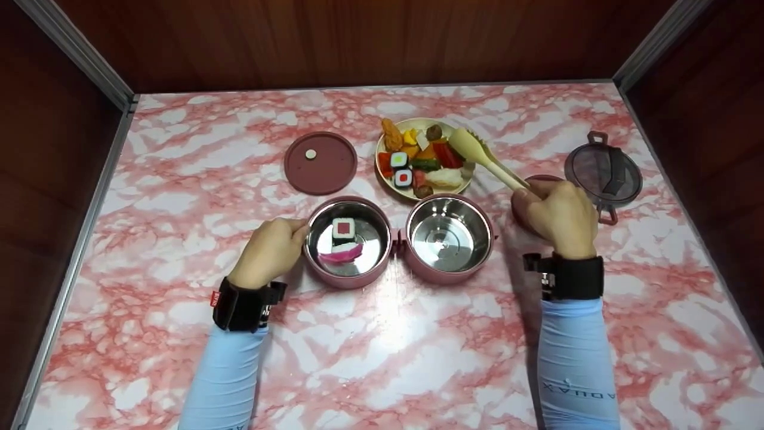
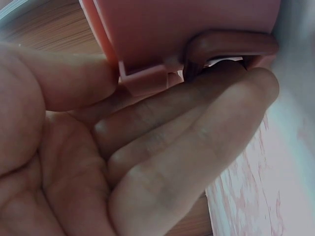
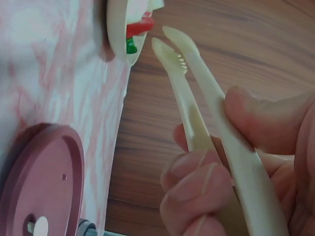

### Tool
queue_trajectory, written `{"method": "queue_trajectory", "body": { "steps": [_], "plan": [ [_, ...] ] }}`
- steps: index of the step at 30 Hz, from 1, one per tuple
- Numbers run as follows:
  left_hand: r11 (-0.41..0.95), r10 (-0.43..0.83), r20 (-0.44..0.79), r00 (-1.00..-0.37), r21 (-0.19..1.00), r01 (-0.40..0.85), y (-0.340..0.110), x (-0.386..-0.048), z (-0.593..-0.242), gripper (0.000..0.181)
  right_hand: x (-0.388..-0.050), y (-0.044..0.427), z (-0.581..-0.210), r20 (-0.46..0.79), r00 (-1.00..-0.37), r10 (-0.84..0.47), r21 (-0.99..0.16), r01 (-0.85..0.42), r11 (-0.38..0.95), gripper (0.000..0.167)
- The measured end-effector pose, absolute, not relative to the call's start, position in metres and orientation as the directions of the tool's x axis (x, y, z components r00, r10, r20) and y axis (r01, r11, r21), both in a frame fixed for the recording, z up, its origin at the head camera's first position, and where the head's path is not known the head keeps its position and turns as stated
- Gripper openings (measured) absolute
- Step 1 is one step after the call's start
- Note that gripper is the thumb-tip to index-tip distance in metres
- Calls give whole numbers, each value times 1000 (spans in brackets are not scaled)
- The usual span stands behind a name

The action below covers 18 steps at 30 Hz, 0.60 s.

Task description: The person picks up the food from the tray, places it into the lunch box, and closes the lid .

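Note:
My left hand (image 1: pixel 271 251) grips the left side of a pink steel-lined lunch pot (image 1: pixel 349 280). The left wrist view has the thumb at the rim and the fingers by a curved handle (image 2: pixel 231 43). Inside that pot lie a sushi roll (image 1: pixel 344 228) and a magenta-and-white piece (image 1: pixel 341 254). A second pink pot (image 1: pixel 449 275), with nothing in it, is joined on its right. My right hand (image 1: pixel 561 212) holds cream tongs (image 1: pixel 498 170), their tips slightly apart in the right wrist view and above a plate (image 1: pixel 382 173) of toy food, including two sushi rolls (image 1: pixel 399 159).
Left of the plate lies a round maroon lid (image 1: pixel 322 173) with a white knob. Another maroon lid (image 1: pixel 522 212) is partly hidden beneath my right hand. At the far right lies a dark see-through lid (image 1: pixel 582 173) with two loops. Wooden walls (image 1: pixel 370 42) enclose the marbled table (image 1: pixel 394 370).

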<state>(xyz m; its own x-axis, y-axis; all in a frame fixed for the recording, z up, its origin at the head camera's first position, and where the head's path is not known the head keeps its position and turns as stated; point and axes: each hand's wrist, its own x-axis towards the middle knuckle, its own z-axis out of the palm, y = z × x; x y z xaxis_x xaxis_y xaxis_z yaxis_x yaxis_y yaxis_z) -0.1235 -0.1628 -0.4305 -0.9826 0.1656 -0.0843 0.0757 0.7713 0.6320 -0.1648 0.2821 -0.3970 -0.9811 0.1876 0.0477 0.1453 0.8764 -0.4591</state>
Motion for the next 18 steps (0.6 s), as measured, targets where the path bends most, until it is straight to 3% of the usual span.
{"method": "queue_trajectory", "body": {
  "steps": [7,18],
  "plan": [
    [772,165,-97,-982,633,67,-163,-124,-431,28,-166,285,-399,15,-988,156,-417,135,899,40],
    [770,157,-134,-978,638,36,-164,-124,-430,30,-169,281,-404,67,-993,95,-365,64,929,34]
  ]
}}
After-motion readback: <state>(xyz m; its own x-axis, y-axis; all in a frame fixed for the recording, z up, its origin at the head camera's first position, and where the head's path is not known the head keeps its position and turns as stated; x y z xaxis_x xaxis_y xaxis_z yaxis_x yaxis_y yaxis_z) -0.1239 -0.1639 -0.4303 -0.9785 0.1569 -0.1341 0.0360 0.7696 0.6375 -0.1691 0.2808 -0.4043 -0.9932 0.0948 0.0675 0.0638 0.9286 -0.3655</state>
